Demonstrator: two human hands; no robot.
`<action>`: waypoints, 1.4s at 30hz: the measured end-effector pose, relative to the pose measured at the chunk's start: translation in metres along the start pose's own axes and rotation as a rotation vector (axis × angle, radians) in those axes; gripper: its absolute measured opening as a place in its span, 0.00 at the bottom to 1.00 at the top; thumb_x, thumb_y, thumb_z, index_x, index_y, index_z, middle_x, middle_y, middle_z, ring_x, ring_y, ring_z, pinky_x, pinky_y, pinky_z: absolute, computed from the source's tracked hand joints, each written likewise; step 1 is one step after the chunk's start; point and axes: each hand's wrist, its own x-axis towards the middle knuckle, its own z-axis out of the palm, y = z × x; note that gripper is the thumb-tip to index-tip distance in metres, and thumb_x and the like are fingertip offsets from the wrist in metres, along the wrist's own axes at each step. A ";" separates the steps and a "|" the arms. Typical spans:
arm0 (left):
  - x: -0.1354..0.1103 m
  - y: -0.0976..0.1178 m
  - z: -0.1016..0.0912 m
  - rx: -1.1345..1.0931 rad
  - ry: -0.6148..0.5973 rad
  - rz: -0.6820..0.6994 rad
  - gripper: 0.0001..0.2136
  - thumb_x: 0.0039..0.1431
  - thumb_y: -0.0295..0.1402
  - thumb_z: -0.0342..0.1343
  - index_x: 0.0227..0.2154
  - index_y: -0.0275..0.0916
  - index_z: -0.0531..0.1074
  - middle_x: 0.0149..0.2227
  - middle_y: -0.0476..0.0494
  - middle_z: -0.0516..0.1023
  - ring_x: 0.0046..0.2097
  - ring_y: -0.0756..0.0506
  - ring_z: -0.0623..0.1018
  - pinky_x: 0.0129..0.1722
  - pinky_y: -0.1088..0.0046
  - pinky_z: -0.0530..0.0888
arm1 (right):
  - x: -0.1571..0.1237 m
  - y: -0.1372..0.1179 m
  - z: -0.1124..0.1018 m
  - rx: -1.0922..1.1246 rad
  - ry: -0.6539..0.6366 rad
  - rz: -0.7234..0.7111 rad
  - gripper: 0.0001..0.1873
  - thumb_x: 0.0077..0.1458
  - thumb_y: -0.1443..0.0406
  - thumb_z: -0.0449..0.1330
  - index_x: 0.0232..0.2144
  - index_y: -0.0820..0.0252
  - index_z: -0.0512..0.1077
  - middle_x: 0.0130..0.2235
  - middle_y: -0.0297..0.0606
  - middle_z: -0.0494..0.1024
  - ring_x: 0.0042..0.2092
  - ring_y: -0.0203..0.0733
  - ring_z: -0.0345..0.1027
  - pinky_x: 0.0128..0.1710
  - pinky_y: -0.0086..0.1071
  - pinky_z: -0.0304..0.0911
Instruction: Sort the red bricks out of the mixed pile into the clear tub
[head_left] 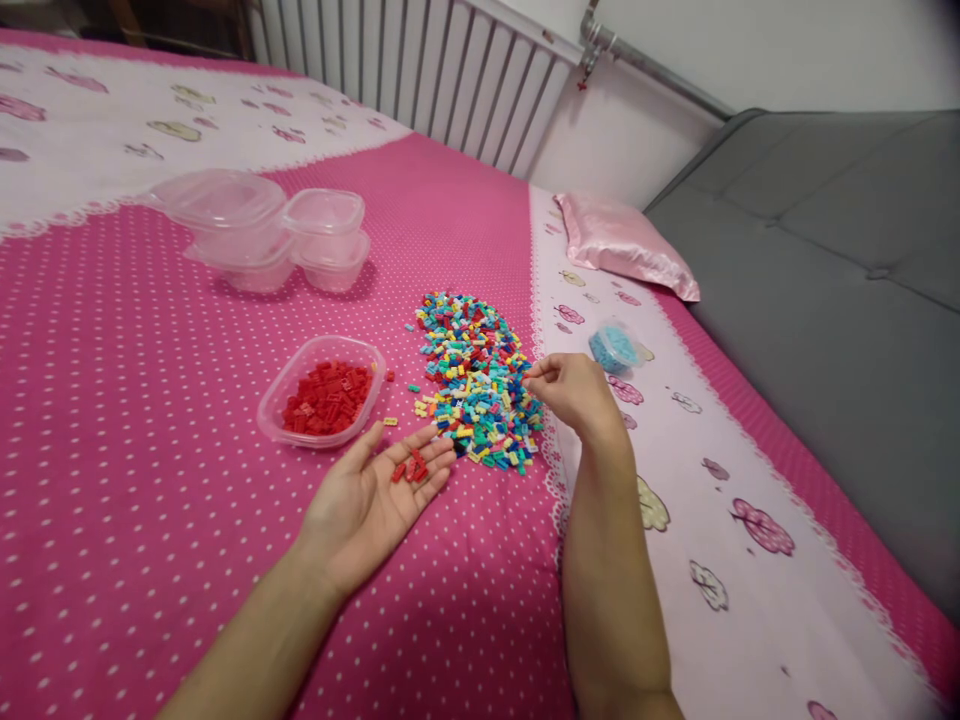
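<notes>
Two hands, two brick tubs, one pile.

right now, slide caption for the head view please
Left hand open under loose red bricks, right hand by the multicoloured brick pile, red-filled tub nearby

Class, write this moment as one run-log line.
left hand: open, palm up, red bricks on it; right hand: pinched, at mixed pile, contents unclear; tub: holds more red bricks
</notes>
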 end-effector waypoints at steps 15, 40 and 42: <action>0.000 0.000 -0.001 -0.001 -0.007 0.001 0.21 0.65 0.35 0.42 0.53 0.23 0.63 0.40 0.29 0.77 0.41 0.41 0.80 0.42 0.67 0.77 | -0.010 -0.021 0.004 0.105 -0.073 -0.185 0.05 0.48 0.67 0.60 0.29 0.61 0.76 0.29 0.35 0.79 0.30 0.35 0.71 0.31 0.27 0.61; 0.001 0.000 -0.001 0.011 -0.020 -0.004 0.20 0.65 0.35 0.41 0.52 0.24 0.64 0.38 0.30 0.78 0.40 0.43 0.80 0.43 0.67 0.77 | -0.020 -0.038 0.025 -0.180 -0.482 -0.420 0.17 0.45 0.76 0.60 0.34 0.52 0.79 0.28 0.29 0.79 0.31 0.33 0.70 0.29 0.24 0.57; 0.001 0.000 0.000 0.012 -0.010 -0.006 0.20 0.65 0.35 0.41 0.53 0.25 0.64 0.37 0.31 0.79 0.39 0.43 0.80 0.42 0.67 0.77 | -0.019 -0.039 0.029 -0.236 -0.487 -0.382 0.17 0.43 0.75 0.61 0.34 0.52 0.79 0.28 0.30 0.79 0.31 0.34 0.70 0.28 0.24 0.56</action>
